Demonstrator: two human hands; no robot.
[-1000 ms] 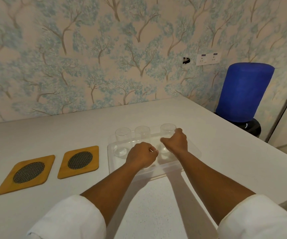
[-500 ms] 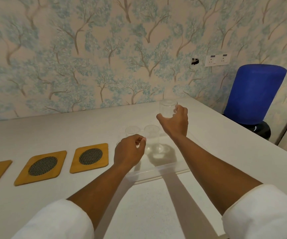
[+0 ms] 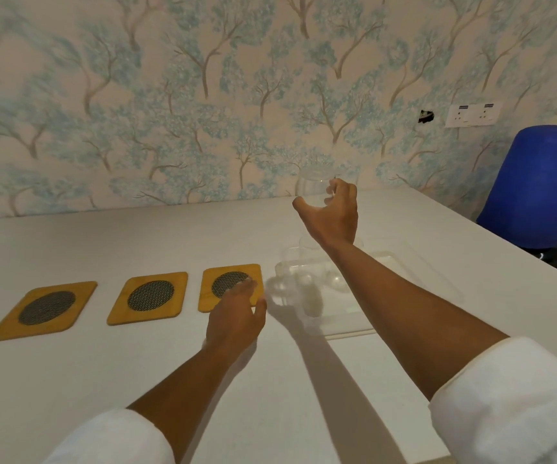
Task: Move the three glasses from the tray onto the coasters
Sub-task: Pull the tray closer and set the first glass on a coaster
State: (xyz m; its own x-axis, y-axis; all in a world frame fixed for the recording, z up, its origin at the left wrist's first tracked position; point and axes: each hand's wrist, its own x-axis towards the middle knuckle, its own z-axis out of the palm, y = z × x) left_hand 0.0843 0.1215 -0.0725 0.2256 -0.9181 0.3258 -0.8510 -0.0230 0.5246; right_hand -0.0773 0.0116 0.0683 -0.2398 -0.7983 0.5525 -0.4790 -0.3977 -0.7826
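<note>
three wooden coasters [image 3: 146, 298] are lying in a row on the white counter [image 3: 103, 242]; the left hand [image 3: 235, 316] is hovering spread over the rightmost, the right hand [image 3: 332, 214] is gripping a glass [image 3: 312, 192] above the clear tray [image 3: 404, 283], near tree-patterned wallpaper [image 3: 170, 95].

Glass [image 3: 314, 192]: clear, smooth, faintly glossy. Tray [image 3: 401, 272]: clear plastic, glossy. Coasters, e.g. left one [image 3: 2, 326]: wood-look, satin, yellow-brown; dark woven mesh centres, rough. Table [image 3: 103, 242]: white, matt, smooth. Sleeves [image 3: 518, 406]: white cloth. Wall: printed paper, matt.
</note>
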